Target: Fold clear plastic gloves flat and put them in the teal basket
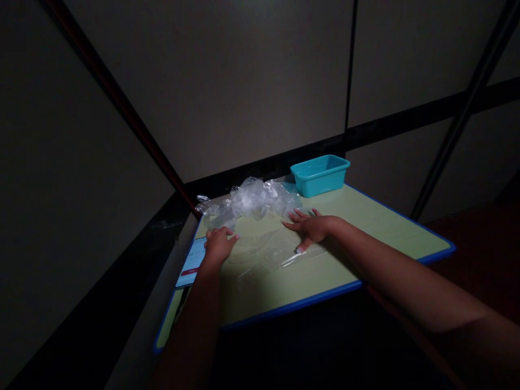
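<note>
A clear plastic bag (272,250) lies flat on the yellow-green table (390,230). My right hand (306,228) rests on the bag's right part with its fingers spread. At the bag's left side is my left hand (219,244), its thumb apart from the bent fingers, with nothing visible in its grasp. Behind both hands sits a crumpled heap of clear plastic (260,197), close to the far edge.
A turquoise basket (320,183) stands at the table's back right corner. A phone with a lit screen (192,262) lies by the left edge, beside my left forearm. Panelled walls (252,92) rise behind the table.
</note>
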Demonstrator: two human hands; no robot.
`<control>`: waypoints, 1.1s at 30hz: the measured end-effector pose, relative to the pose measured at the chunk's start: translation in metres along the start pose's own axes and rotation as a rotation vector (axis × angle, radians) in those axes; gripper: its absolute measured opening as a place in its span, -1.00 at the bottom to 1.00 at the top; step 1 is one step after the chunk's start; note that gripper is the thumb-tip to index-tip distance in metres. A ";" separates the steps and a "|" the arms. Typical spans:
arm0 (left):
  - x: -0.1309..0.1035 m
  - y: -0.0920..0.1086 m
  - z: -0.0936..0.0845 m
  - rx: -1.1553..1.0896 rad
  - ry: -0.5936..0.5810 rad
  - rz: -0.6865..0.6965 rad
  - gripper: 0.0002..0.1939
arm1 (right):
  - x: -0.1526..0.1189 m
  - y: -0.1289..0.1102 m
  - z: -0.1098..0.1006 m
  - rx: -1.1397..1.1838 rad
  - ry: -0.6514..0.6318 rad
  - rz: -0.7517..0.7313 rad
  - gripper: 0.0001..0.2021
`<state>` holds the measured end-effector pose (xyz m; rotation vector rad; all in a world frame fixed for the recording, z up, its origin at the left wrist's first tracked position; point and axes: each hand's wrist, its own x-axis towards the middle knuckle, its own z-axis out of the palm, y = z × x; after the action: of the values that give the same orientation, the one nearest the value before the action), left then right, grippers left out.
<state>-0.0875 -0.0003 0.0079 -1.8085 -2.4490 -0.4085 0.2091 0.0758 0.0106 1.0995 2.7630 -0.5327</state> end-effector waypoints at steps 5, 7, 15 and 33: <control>0.000 0.001 0.002 -0.003 -0.010 0.016 -0.72 | 0.002 0.004 0.000 0.049 0.026 -0.018 0.08; 0.000 0.002 0.002 0.002 -0.018 0.022 -0.72 | 0.001 0.001 -0.001 0.062 0.065 -0.015 0.04; 0.002 -0.004 0.008 -0.060 -0.062 0.084 -0.78 | 0.000 -0.002 -0.005 0.088 0.186 0.028 -0.06; 0.007 -0.004 0.005 -0.413 -0.075 0.113 -0.81 | -0.002 -0.006 -0.006 0.089 0.168 0.036 -0.08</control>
<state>-0.0926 0.0061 0.0042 -2.1339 -2.4302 -0.9093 0.2067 0.0727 0.0181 1.2657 2.8805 -0.5902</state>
